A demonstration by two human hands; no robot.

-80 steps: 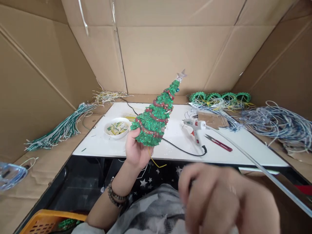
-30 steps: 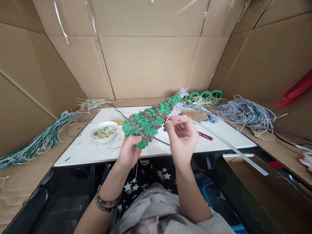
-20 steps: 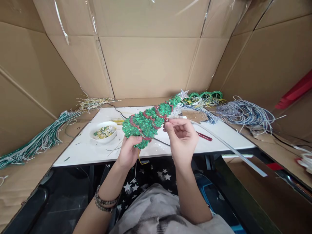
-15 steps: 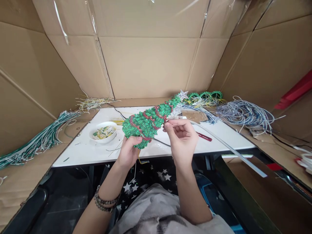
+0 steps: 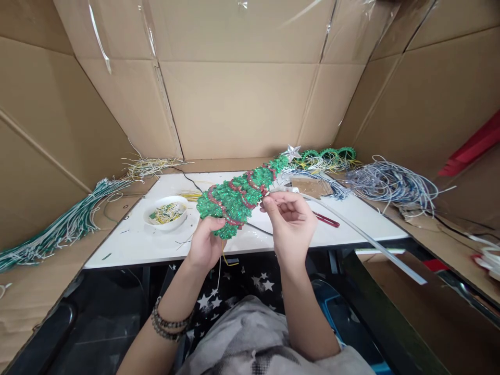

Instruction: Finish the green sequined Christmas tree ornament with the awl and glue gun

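A glittery green Christmas tree ornament (image 5: 230, 200) with red garlands and a silver star (image 5: 292, 152) is held tilted above the table, its top pointing away to the right. My left hand (image 5: 208, 239) grips its wide base, thumb on the front and fingers hidden behind. My right hand (image 5: 291, 219) is closed in a pinch at the tree's right edge, near the middle. Whatever lies between those fingertips is too small to make out. Thin yellow and white wires (image 5: 224, 255) hang below the base.
On the white table (image 5: 133, 250) stand a white bowl (image 5: 166, 221) of wire scraps and red-handled pliers (image 5: 327, 220). A translucent glue stick (image 5: 375, 242) juts over the right edge. Wire bundles lie left (image 5: 82, 213) and right (image 5: 394, 182). Cardboard walls (image 5: 238, 109) enclose the back and sides.
Almost nothing differs. The tree and both hands keep nearly the same place, with only a slight shift of the view and of the hanging wires.
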